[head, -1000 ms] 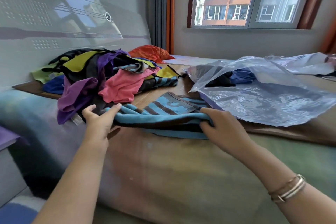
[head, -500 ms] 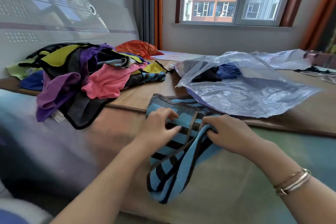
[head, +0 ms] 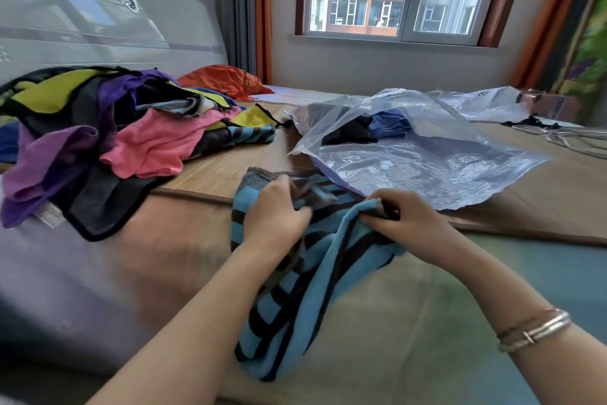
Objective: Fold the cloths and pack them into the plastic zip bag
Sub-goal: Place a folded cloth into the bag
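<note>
A blue cloth with black stripes [head: 295, 302] hangs over the bed's front edge, half gathered. My left hand [head: 274, 217] grips its upper left part, fingers curled into the fabric. My right hand [head: 407, 224] pinches its upper right edge. Just behind my hands lies the clear plastic zip bag [head: 427, 164], flat on the bamboo mat, with a black cloth [head: 351, 133] and a blue cloth [head: 391, 123] inside near its far end. A heap of loose cloths [head: 115, 132] in pink, purple, yellow and black lies at the left.
The bamboo mat [head: 223, 168] covers the bed top. An orange bundle [head: 223, 79] sits at the back by the curtain. A second plastic bag [head: 486, 102] and some cords [head: 571, 138] lie at the far right. A headboard rises on the left.
Both hands pulled the striped cloth away from the heap toward the bed's edge and gathered it; it went from spread flat to bunched and hanging. My left hand moved right, close to my right.
</note>
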A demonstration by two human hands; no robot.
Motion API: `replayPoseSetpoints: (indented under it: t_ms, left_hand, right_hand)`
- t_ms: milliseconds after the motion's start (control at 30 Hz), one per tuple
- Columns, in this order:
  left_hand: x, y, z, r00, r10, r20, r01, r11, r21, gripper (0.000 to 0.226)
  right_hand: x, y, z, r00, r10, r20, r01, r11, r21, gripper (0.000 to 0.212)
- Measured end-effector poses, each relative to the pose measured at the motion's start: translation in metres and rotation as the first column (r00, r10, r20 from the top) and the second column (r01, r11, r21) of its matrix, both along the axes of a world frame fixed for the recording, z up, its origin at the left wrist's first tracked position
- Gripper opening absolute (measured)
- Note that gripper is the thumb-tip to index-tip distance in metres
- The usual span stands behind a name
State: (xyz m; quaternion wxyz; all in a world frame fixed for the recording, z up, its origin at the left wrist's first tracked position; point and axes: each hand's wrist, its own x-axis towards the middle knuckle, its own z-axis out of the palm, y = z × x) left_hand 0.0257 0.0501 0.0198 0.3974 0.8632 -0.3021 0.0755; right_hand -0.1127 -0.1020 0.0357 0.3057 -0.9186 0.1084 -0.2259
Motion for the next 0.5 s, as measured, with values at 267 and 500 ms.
replayPoseSetpoints:
  t_ms: [267, 500]
  left_hand:
    - [0.04, 0.094, 0.015, 0.85, 0.514, 0.117, -0.527, 0.834, 0.167, 0.067]
    - [0.039, 0.056, 0.015, 0.945, 0.194, 0.264, -0.238, 0.961, 0.143, 0.037]
  right_hand:
    - [0.009, 0.013, 0.016, 0.999, -0.052, -0.006, 0.051, 0.991, -0.125, 0.03]
    - [-0.013, 0.01, 0.04, 0.968, -0.03, -0.251, -0.014, 0.985, -0.172, 0.027]
